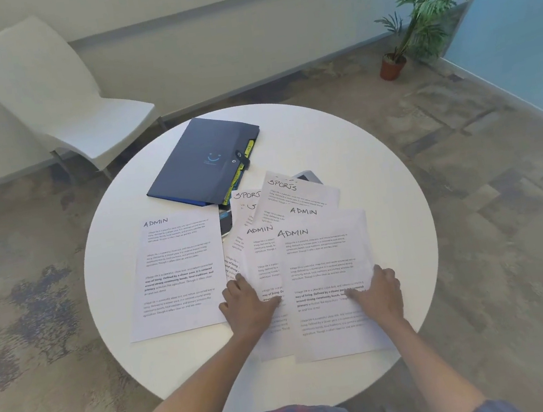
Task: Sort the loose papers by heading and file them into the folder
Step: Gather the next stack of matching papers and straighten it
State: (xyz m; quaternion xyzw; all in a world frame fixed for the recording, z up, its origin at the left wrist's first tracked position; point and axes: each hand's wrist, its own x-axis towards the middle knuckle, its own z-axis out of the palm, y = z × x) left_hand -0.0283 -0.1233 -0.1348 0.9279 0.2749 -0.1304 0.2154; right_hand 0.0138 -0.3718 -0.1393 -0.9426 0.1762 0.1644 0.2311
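Loose white printed papers [300, 254], fanned in an overlapping pile on round white tabletop [382, 191], under both hands. Handwritten headings visible: ADMIN on the nearer sheets, SPORTS on the farther ones. Left hand [246, 304] flat on the pile's left edge, fingers spread and relaxed, pressing down, gripping nothing. Right hand [378, 292] flat on the topmost ADMIN sheet [326, 267], fingers straight, pointing toward left hand, likewise holding nothing. Single separate ADMIN sheet [177, 273] just left of left hand, lying flat, apart from the pile but nearly touching it. Dark blue closed folder with smiley print [203, 159] well beyond left hand, at far side of tabletop, yellow tabs showing along its right edge, strap fastened. Small dark object [226, 224] peeking out between separate sheet and pile, mostly hidden. Grey device corner [307, 176] beyond the pile, mostly covered. White chair [58, 95] far left; potted green plant [393, 67] far right on patterned carpet.
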